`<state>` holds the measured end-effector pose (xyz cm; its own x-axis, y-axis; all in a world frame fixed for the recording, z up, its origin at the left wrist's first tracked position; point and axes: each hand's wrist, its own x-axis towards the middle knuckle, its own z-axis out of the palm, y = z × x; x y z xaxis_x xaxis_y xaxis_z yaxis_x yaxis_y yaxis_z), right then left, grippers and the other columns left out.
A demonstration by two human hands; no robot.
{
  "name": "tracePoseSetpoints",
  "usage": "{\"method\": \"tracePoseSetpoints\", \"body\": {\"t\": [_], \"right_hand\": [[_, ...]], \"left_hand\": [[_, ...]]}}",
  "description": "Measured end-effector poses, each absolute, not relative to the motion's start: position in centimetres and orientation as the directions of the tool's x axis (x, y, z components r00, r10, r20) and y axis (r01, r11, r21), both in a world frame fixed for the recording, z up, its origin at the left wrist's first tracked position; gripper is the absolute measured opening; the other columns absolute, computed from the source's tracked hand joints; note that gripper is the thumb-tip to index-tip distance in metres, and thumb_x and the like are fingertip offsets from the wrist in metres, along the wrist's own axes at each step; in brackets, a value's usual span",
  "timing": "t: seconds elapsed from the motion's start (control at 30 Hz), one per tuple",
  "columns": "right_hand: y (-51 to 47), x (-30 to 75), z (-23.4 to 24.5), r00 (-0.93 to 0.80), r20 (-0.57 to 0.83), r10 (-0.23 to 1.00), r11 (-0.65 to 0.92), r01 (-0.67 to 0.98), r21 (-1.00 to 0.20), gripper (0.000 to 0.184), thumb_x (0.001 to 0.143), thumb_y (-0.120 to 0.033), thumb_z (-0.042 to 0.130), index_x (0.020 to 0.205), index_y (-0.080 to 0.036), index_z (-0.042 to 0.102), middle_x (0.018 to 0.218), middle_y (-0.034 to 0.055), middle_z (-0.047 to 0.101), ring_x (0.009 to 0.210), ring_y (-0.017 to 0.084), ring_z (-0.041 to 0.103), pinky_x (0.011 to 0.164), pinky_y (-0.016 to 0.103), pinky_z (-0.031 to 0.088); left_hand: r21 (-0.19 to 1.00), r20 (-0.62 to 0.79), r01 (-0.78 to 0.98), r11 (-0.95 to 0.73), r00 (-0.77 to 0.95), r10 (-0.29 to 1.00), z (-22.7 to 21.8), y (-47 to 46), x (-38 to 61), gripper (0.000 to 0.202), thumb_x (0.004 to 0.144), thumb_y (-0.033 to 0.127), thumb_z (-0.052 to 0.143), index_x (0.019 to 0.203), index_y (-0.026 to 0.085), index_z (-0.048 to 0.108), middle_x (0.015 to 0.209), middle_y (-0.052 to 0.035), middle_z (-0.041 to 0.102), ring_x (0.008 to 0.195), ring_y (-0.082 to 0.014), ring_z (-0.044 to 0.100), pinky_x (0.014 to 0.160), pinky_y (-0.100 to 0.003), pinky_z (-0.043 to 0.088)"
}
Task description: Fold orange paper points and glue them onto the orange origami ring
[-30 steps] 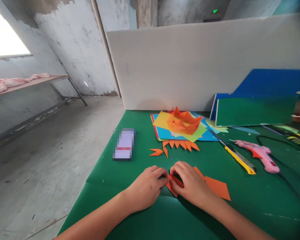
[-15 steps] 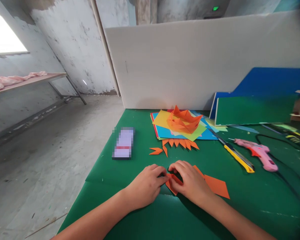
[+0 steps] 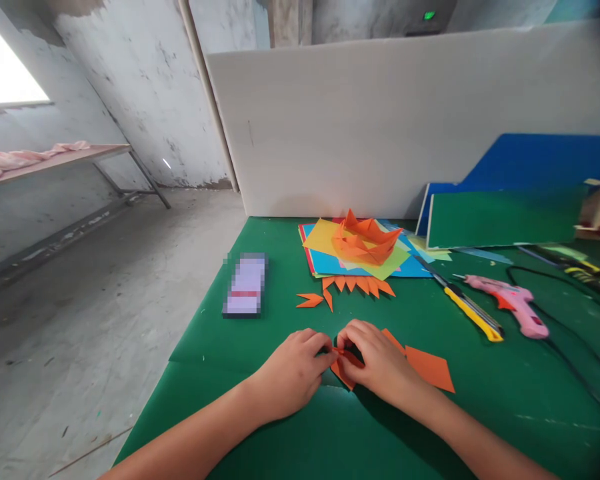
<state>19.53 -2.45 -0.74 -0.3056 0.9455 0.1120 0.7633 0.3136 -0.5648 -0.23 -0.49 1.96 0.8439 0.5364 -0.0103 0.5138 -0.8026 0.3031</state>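
Note:
Both hands meet over a small orange piece of paper (image 3: 341, 375) low above the green table. My left hand (image 3: 296, 370) pinches its upper left corner between thumb and fingers. From the other side my right hand (image 3: 377, 360) grips the same paper, its fingers curled and partly hiding the folds. Flat orange paper pieces (image 3: 430, 369) lie beside and partly behind my right hand. Beyond the hands, several folded orange points (image 3: 360, 285) lie in a row, with a loose forked piece (image 3: 310, 301) at their left. A spiky orange paper ring (image 3: 367, 243) rests on a stack of coloured sheets (image 3: 315, 243).
A phone-like pixelated object (image 3: 245, 285) lies at the left of the green table (image 3: 220, 347). To the right are a yellow utility knife (image 3: 473, 313), a pink glue gun (image 3: 505, 303) and its black cord. Green board (image 3: 505, 220) and white board (image 3: 355, 133) stand at the back.
The view has shifted very slightly. Both hands keep their grip on the orange paper, with hardly any visible movement.

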Motion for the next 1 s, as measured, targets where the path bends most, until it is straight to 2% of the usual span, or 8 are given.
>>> {"method": "tracePoseSetpoints", "body": {"t": [0.17, 0.37, 0.53, 0.63, 0.77, 1.0], "right_hand": [[-2.49, 19.49, -0.61, -0.308, 0.096, 0.947, 0.303, 0.747, -0.592, 0.011, 0.077, -0.011, 0.054, 0.077, -0.022, 0.051, 0.080, 0.0009, 0.059, 0.078, 0.018, 0.055, 0.067, 0.030, 0.043], [-2.44, 19.65, -0.59, -0.286, 0.062, 0.956, 0.258, 0.726, -0.638, 0.019, 0.080, -0.017, 0.053, 0.095, -0.023, 0.062, 0.084, 0.0018, 0.065, 0.080, 0.019, 0.060, 0.067, 0.030, 0.046], [-2.50, 19.72, -0.45, -0.277, 0.075, 0.958, 0.263, 0.742, -0.616, 0.010, 0.083, -0.022, 0.054, 0.083, -0.023, 0.065, 0.081, 0.0011, 0.067, 0.077, 0.019, 0.060, 0.065, 0.030, 0.044], [-2.41, 19.80, -0.60, -0.261, 0.094, 0.961, 0.261, 0.736, -0.624, 0.012, 0.083, -0.019, 0.054, 0.079, -0.023, 0.064, 0.075, 0.0003, 0.066, 0.071, 0.017, 0.058, 0.062, 0.028, 0.043], [-2.39, 19.74, -0.89, -0.257, 0.117, 0.959, 0.268, 0.695, -0.667, 0.013, 0.083, -0.016, 0.051, 0.085, -0.023, 0.062, 0.077, 0.0003, 0.065, 0.069, 0.016, 0.058, 0.061, 0.027, 0.044], [-2.66, 19.23, -1.20, -0.296, 0.174, 0.939, 0.331, 0.649, -0.685, 0.016, 0.077, -0.006, 0.048, 0.079, -0.022, 0.048, 0.074, -0.0018, 0.055, 0.068, 0.014, 0.053, 0.059, 0.025, 0.041]], "left_hand": [[0.290, -0.033, 0.519, -0.804, 0.845, 0.534, 2.06, -0.62, -0.20, 0.037, 0.085, 0.010, 0.047, 0.119, 0.019, 0.056, 0.115, -0.0072, 0.055, 0.103, -0.0230, 0.051, 0.094, -0.038, 0.045], [0.283, -0.037, 0.520, -0.806, 0.845, 0.533, 1.92, -0.65, -0.20, 0.037, 0.085, 0.011, 0.047, 0.120, 0.018, 0.055, 0.119, -0.0080, 0.054, 0.105, -0.0236, 0.050, 0.096, -0.039, 0.044], [0.288, -0.049, 0.526, -0.800, 0.843, 0.536, 1.95, -0.61, -0.11, 0.035, 0.085, 0.010, 0.048, 0.117, 0.018, 0.056, 0.119, -0.0073, 0.054, 0.104, -0.0234, 0.050, 0.095, -0.038, 0.045], [0.278, -0.039, 0.522, -0.807, 0.845, 0.533, 1.92, -0.57, -0.15, 0.037, 0.085, 0.010, 0.047, 0.121, 0.018, 0.054, 0.120, -0.0075, 0.053, 0.104, -0.0234, 0.050, 0.095, -0.039, 0.045], [0.258, -0.043, 0.508, -0.821, 0.855, 0.516, 1.78, -0.56, -0.24, 0.041, 0.085, 0.011, 0.048, 0.126, 0.018, 0.051, 0.121, -0.0085, 0.053, 0.106, -0.0243, 0.050, 0.096, -0.039, 0.045], [0.258, -0.057, 0.529, -0.808, 0.844, 0.534, 1.84, -0.69, -0.15, 0.039, 0.086, 0.012, 0.048, 0.124, 0.019, 0.053, 0.120, -0.0080, 0.053, 0.107, -0.0244, 0.049, 0.096, -0.040, 0.045]]}}
